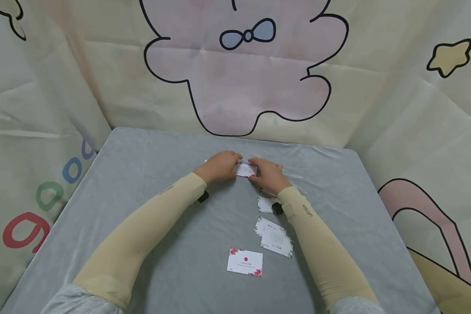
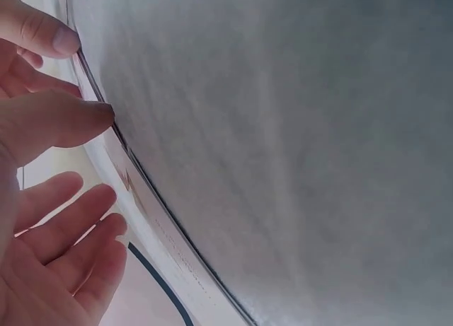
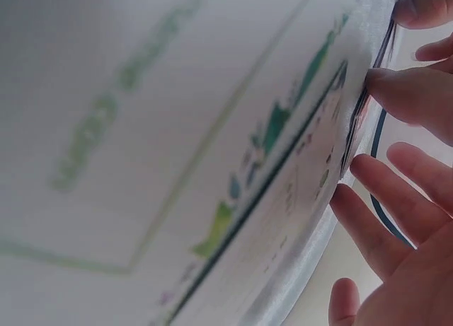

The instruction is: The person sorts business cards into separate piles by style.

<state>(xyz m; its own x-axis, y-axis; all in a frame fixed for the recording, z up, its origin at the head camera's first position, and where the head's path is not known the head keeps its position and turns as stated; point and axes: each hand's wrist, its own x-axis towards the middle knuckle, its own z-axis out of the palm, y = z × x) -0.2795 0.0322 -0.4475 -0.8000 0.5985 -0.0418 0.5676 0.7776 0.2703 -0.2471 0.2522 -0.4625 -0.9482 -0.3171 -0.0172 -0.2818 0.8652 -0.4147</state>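
Observation:
On the far part of the table, a white card with pink-red print (image 1: 245, 170) lies between the two hands. My left hand (image 1: 221, 166) grips its left end, with the thumb (image 2: 92, 121) at the near edge. At the right end my right hand (image 1: 268, 174) holds the same card between thumb and fingers. In the right wrist view, the right thumb (image 3: 407, 103) is at a thin dark card edge. The white corner of another card (image 1: 206, 161) peeks out behind the left hand, the rest hidden.
Below the right wrist lie white cards with green leaf corners: one (image 1: 265, 204) partly under the wrist, and an overlapping pair (image 1: 276, 240) nearer. A white card with red flower corners (image 1: 245, 262) lies closest on the grey cloth-covered table (image 1: 172, 261). Printed curtains (image 1: 416, 109) surround it.

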